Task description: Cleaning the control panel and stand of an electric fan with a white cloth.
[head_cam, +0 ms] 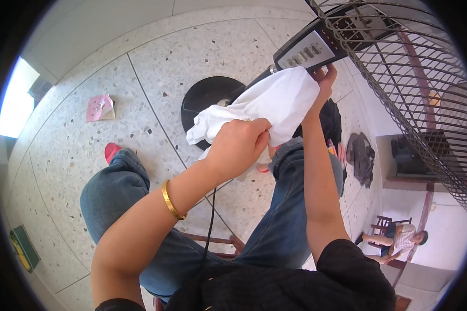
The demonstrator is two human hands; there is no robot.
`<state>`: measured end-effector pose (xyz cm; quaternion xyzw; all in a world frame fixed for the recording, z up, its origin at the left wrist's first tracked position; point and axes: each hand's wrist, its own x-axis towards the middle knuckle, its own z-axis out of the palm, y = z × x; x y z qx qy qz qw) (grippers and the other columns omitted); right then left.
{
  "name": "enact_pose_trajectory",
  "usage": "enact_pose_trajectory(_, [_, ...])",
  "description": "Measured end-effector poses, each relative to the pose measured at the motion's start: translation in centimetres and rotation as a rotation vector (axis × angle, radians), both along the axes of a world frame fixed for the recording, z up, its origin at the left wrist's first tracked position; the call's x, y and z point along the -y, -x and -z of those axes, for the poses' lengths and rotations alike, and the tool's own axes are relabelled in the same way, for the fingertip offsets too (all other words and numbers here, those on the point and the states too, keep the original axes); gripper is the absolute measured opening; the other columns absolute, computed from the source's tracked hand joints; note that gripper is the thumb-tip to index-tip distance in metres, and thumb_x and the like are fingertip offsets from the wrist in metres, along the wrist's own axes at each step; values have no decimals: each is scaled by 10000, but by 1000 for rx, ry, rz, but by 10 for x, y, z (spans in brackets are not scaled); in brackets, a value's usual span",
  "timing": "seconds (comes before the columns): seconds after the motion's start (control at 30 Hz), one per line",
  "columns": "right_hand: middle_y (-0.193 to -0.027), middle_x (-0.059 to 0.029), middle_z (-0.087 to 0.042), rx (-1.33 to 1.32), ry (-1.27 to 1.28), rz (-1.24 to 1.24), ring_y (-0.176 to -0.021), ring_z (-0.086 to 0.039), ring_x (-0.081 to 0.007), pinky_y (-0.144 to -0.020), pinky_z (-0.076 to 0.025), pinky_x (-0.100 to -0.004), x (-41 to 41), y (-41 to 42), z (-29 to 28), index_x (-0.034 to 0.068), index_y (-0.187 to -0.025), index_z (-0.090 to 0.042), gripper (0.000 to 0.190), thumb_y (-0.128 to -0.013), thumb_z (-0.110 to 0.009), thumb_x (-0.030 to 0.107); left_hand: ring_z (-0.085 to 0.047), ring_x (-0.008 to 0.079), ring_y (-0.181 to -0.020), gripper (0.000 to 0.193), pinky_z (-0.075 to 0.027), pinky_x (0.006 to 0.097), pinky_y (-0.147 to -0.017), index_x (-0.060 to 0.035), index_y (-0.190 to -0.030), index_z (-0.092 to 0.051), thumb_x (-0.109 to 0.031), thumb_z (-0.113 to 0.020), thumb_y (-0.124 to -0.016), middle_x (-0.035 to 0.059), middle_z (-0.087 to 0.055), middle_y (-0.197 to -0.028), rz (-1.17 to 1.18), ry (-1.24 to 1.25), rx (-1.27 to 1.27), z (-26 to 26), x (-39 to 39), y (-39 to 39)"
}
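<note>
My left hand (pixel 239 145), below a gold bangle (pixel 172 202), pinches a white cloth (pixel 268 101) between thumb and fingers. The cloth stretches up to my right hand (pixel 323 87), which grips its far side; part of that hand is hidden behind the fabric. Just above my right fingers is the control panel (pixel 305 50) of a standing electric fan, with a row of buttons. The cloth covers part of the fan's pole (pixel 257 81). The round black fan base (pixel 202 93) rests on the floor, partly covered by the cloth and my left hand.
The wire fan guard (pixel 408 70) looms at upper right. A pink booklet (pixel 100 108) lies on the speckled floor, and a black cable (pixel 211 221) runs between my legs. Dark plastic bag (pixel 360 157) lies at right. Another person (pixel 402 239) sits on a chair farther off.
</note>
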<state>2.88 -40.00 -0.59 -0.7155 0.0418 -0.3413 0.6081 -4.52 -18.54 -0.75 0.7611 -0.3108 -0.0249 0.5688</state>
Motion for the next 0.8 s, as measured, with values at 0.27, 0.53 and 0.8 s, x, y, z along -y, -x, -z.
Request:
enact_pose_trajectory(0.27, [-1063, -164, -545, -17, 260, 115, -959, -557, -178, -773, -469, -242, -17, 6, -4, 36, -1210, -327, 339, -909, -437, 146, -592, 298, -579, 133, -451, 350, -538, -7, -874, -607, -70, -536, -782, 173, -588, -649, -4, -26, -3, 2, 1, 0])
enact_pose_trajectory(0.53, [-1061, -169, -525, 128, -93, -57, -936, -554, -181, -759, -482, -244, -10, -4, 8, 31, -1227, -307, 428, -848, -506, 32, -586, 292, -561, 124, -441, 336, -515, -6, -871, -603, -64, -541, -781, 169, -579, -634, 1, -12, 4, 3, 3, 0])
enact_pose_trajectory(0.8, [-1099, -164, -499, 103, -33, -47, -949, -548, -193, -780, -484, -261, -11, -2, 4, 24, -1244, -283, 486, -821, -522, 1, -590, 299, -571, 122, -447, 344, -526, -4, -862, -603, -68, -537, -783, 175, -580, -640, 7, -14, -5, 2, 2, 0])
